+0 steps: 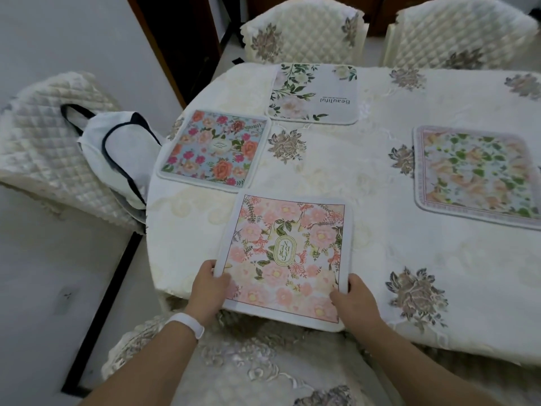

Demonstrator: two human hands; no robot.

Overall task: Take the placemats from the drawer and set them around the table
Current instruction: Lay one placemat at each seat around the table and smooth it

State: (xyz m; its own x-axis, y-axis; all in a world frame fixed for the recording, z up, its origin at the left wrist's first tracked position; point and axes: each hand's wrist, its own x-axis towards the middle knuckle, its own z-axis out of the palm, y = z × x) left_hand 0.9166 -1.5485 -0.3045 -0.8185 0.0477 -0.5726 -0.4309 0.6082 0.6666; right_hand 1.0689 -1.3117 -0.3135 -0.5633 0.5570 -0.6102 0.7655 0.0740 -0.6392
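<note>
A pink floral placemat (288,253) lies at the table's near edge, its near side overhanging. My left hand (208,291) grips its near left corner, thumb on top. My right hand (355,301) grips its near right corner. Three other placemats lie flat on the table (380,177): a blue one with red and pink flowers (215,148) at the left end, a white one with green leaves and the word Beautiful (314,93) at the far side, and a pale one with green leaves and peach flowers (477,174) at the right, partly cut off by the frame.
A cream tablecloth with grey flower motifs covers the table. Quilted chairs stand around it: two at the far side (304,27) (462,33), one at the left (49,145) with a white bag (120,153) on it, and one right below my arms (248,364).
</note>
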